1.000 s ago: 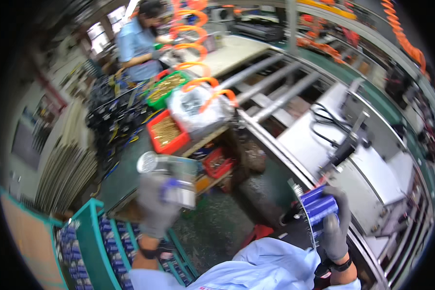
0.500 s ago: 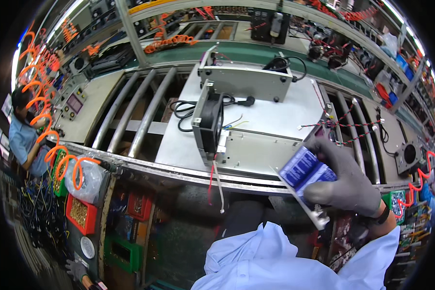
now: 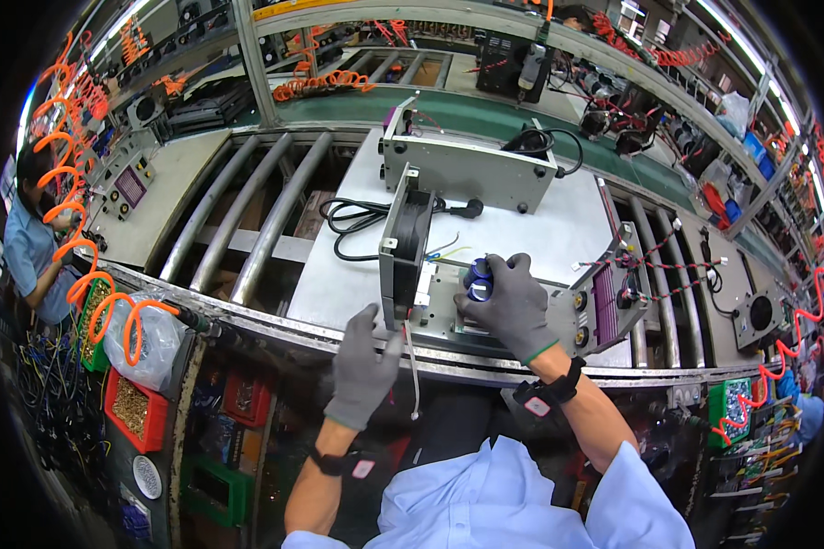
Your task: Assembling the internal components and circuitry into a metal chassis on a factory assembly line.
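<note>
My right hand (image 3: 520, 306), in a grey glove, grips a pair of dark blue cylindrical capacitors (image 3: 478, 280) and sets them low over the grey metal chassis base (image 3: 444, 291). The plate under them is mostly hidden. My left hand (image 3: 364, 371), gloved too, has thumb and fingers apart beside the lower end of the upright fan panel (image 3: 410, 242). A white cable (image 3: 414, 375) hangs over the bench edge close to its thumb. At the chassis' right end stands a panel with a purple grille (image 3: 606, 306) and red-and-black wires.
Behind lies another grey chassis (image 3: 471, 169) with a black power cord (image 3: 357, 215) nearby. Metal rollers (image 3: 275, 220) flank the white board (image 3: 325, 288). Parts bins, including a red one of screws (image 3: 133, 409), stand lower left. A coiled orange hose (image 3: 78, 242) hangs near a seated person (image 3: 37, 247).
My right hand has carried the capacitors leftward from the bench's front right onto the chassis base. My left hand has come up from the lower left to the fan panel.
</note>
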